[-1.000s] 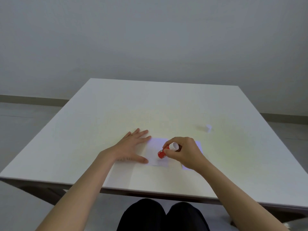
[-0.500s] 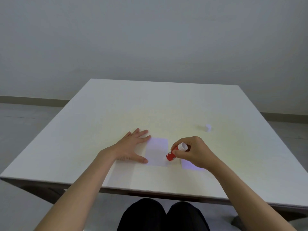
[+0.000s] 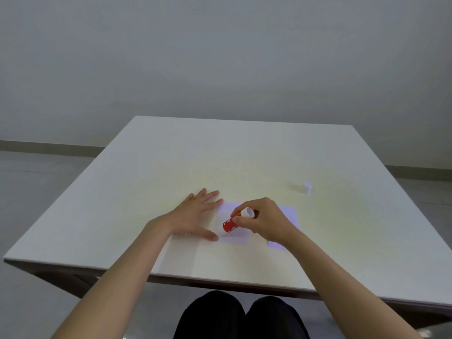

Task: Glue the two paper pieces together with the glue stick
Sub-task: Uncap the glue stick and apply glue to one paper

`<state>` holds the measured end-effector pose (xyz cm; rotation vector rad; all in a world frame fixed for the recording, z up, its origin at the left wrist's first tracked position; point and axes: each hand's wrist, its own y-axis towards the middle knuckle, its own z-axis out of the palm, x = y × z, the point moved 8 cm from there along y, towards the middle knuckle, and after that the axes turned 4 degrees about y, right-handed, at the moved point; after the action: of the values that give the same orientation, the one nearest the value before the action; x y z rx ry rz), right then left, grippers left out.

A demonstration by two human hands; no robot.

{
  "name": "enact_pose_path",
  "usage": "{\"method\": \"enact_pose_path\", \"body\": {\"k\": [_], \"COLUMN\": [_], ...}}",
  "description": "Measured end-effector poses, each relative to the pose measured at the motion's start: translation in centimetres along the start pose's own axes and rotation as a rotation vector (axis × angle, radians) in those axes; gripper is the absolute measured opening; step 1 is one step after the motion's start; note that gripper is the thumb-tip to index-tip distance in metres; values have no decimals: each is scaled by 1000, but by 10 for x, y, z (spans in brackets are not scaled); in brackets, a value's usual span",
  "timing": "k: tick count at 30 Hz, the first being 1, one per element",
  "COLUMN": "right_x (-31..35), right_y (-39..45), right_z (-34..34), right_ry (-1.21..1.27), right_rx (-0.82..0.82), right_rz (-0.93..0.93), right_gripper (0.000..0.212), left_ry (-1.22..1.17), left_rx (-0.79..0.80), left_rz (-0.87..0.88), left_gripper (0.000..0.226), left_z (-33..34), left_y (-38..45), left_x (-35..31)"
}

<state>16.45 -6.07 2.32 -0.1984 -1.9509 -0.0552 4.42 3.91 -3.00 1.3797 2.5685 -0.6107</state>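
Observation:
Two pale paper pieces lie side by side near the table's front edge. My left hand (image 3: 195, 217) is spread flat, its fingertips and thumb pinning the left edge of the left paper piece (image 3: 236, 237). My right hand (image 3: 265, 220) grips a red glue stick (image 3: 231, 223) with a white end, tilted down to the left with its lower tip on the left paper. The right paper piece (image 3: 289, 214) lies mostly hidden under my right hand and wrist.
A small white cap (image 3: 307, 187) sits on the white table (image 3: 171, 155) to the right, beyond the papers. My dark-clothed knees (image 3: 241, 316) show below the table's front edge. A grey wall and floor lie behind.
My right hand has moved the glue stick leftward, from the gap between the papers back onto the left paper. My left hand has stayed in place.

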Motion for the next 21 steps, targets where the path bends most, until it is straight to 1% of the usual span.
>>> {"method": "enact_pose_path", "body": {"k": [2, 3, 6, 9, 14, 17, 21], "right_x": [-2, -4, -7, -10, -14, -15, -28], "right_y": [1, 3, 9, 14, 13, 6, -6], "right_z": [-9, -17, -42, -56, -66, -72, -70], "right_ry": [-2, -6, -19, 16, 38, 173, 477], "right_rx": [-22, -59, -197, -287, -369, -417, -409], "right_rz": [15, 18, 29, 52, 52, 29, 105], "right_gripper": [9, 8, 14, 21, 16, 16, 10], "left_ry": [3, -1, -1, -8, -40, -74, -138], "left_rx": [-4, -9, -12, -7, -11, -22, -38], "left_rz": [0, 2, 8, 11, 14, 10, 2], "left_gripper": [100, 100, 100, 100, 100, 100, 100], "left_z": [0, 1, 1, 2, 1, -1, -4], "left_y": [1, 1, 2, 2, 0, -2, -4], "left_x": [1, 2, 3, 4, 2, -1, -3]}}
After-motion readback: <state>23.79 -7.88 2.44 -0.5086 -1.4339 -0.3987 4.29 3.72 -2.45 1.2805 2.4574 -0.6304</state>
